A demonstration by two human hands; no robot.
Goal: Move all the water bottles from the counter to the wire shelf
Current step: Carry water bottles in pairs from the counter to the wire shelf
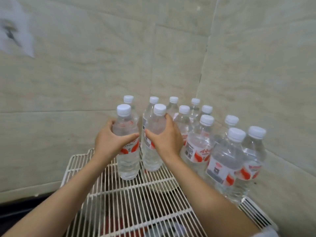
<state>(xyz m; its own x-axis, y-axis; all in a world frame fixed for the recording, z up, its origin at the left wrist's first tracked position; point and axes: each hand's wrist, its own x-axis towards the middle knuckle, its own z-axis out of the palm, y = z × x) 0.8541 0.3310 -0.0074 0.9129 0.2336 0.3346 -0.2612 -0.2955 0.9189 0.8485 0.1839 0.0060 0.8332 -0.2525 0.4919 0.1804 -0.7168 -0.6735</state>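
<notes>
Two water bottles stand upright at the front of a white wire shelf [119,199], each held by one of the person's hands. The left hand [109,141] is wrapped around the left-hand bottle [127,161], thumb across its front just above the red-and-white label, fingers curled round the far side. The right hand [166,139] is closed in the same way on the bottle beside it [152,156], its thumb pointing toward the other thumb, the two thumb tips close but apart. Both bottles have white caps and clear water inside, and their bases appear to rest on the wires (the exact contact is hard to make out). Behind and to the right of them a cluster of similar bottles [198,147] fills the corner of the shelf, standing close together, some touching; the nearest pair [227,161] sits at the right edge against the pale marbled wall [256,82]. Another bottle stands behind the left-held one, only its cap [128,99] and a little of its shoulder showing. Both bare forearms reach in from the bottom of the view, with a bit of light sleeve [266,234] at the lower right. Under the shelf, dark and reddish shapes show through the wires, too blurred to tell apart.
</notes>
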